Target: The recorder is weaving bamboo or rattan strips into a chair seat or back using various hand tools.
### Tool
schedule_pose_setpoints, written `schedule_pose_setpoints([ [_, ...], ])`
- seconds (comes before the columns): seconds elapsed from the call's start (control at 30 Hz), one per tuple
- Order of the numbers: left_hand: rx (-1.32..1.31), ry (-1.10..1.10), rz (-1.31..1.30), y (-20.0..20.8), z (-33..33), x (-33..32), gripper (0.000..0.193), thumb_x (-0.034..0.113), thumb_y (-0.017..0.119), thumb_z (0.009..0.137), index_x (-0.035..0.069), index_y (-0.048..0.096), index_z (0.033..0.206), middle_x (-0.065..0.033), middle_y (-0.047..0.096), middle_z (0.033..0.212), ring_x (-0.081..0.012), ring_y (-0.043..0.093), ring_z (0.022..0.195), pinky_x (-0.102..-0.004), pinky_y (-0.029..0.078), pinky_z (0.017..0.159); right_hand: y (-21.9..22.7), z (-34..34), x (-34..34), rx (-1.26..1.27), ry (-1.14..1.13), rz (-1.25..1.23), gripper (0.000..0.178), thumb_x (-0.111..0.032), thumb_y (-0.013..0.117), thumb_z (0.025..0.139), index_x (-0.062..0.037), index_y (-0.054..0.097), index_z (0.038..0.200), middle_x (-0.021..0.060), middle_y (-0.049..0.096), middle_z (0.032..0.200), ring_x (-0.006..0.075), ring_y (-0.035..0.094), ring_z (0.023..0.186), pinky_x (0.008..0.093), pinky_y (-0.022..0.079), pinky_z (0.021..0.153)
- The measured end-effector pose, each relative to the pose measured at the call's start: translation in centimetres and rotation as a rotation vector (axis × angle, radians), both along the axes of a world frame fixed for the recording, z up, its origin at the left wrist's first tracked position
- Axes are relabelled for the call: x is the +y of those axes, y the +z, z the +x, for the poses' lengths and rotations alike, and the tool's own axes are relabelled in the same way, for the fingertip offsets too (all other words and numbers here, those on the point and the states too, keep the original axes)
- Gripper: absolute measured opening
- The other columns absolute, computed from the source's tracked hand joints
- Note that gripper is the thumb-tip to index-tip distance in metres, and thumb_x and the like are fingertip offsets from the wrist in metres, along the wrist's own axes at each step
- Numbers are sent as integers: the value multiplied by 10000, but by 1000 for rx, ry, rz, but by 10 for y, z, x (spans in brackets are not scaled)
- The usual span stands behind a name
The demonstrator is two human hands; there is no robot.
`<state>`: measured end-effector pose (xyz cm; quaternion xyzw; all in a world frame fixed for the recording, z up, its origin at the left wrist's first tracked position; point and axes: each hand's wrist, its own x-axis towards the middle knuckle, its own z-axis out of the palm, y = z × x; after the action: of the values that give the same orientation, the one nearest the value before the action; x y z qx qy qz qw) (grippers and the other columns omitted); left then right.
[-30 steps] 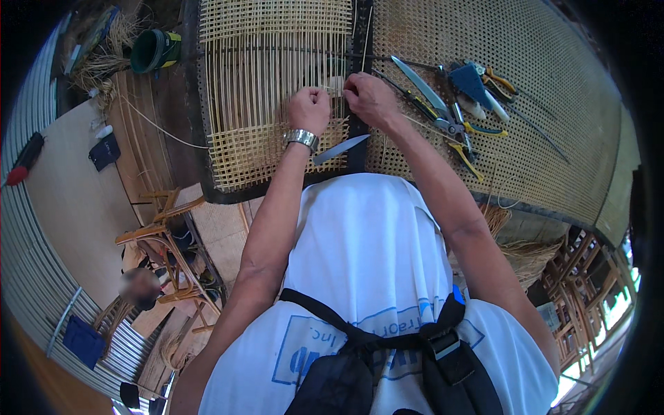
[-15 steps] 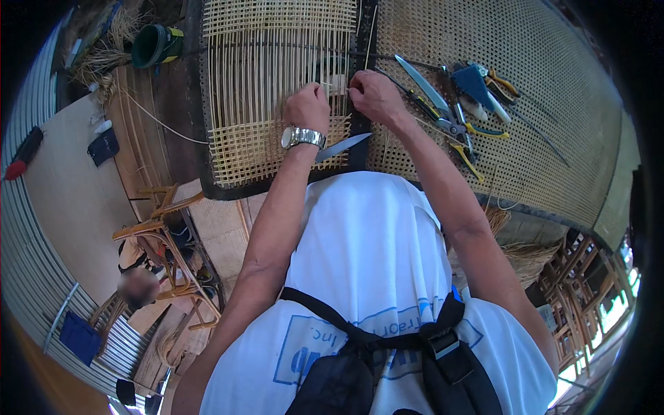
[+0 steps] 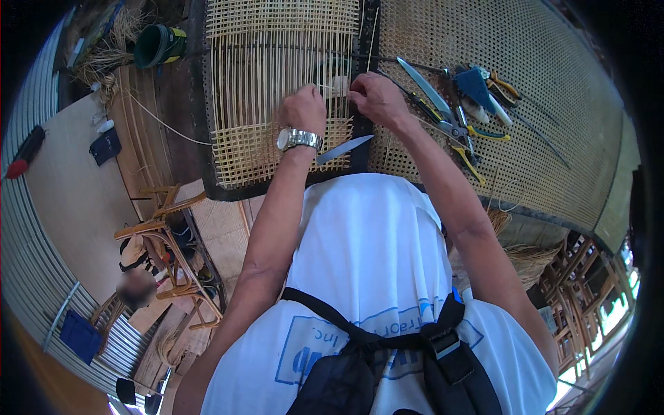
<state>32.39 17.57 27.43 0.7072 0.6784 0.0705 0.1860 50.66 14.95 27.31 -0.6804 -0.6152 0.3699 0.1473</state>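
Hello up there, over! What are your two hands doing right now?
Left hand and right hand both pinching thin pale cane strands. Half-woven cane panel in its dark frame beneath them. Silver knife blade lying by the left wrist; pliers and cutters to the right.

Fingertips of the left hand (image 3: 302,109) and right hand (image 3: 373,97) curl out of sight, so the pinched pale cane strand (image 3: 337,86) is barely discernible. A blurred figure (image 3: 137,288) sits lower left.

A dark-framed panel of pale woven cane (image 3: 277,83) lies flat, with close mesh at its top and bottom and bare upright strands between. A thin pale cane strip (image 3: 337,86) crosses those strands near the frame's right edge, pinched from both sides.
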Motion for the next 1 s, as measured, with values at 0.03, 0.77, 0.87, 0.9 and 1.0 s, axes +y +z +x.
schedule_pose_setpoints([
  [0.03,14,-13,-13,4,3,0,242,250,595,898,78,759,945,-156,717,762,-318,702,703,-418,556,665,1,2,-1,-17,1,-12,194,-227,641,879,-45,682,934,167,662,966,361,642,970,463,513,863],
  [0.77,-547,289,-266,-5,-20,7,219,222,614,855,40,737,862,-134,710,702,-251,684,601,-388,540,592,-7,-1,-7,-51,-7,30,178,-203,613,890,-45,679,937,173,663,971,366,641,960,463,517,840],
  [0.87,-414,188,-222,-2,-19,6,247,254,595,884,56,736,926,-133,709,704,-279,689,624,-401,541,602,-5,-8,-6,-5,-33,54,183,-214,620,892,-58,687,960,161,665,969,360,641,970,463,516,849],
  [0.9,-218,86,-40,4,-18,4,264,283,582,909,75,736,963,-148,715,755,-328,693,674,-436,547,629,-5,-6,-7,7,-40,49,188,-222,627,889,-63,689,967,158,665,969,360,641,967,461,515,852],
  [1.0,-2,54,-42,16,-14,5,284,318,593,910,120,756,1031,-156,730,853,-357,709,790,-449,565,713,-7,0,-8,11,-32,35,189,-226,633,887,-67,691,971,155,665,970,360,641,965,458,515,857],
])
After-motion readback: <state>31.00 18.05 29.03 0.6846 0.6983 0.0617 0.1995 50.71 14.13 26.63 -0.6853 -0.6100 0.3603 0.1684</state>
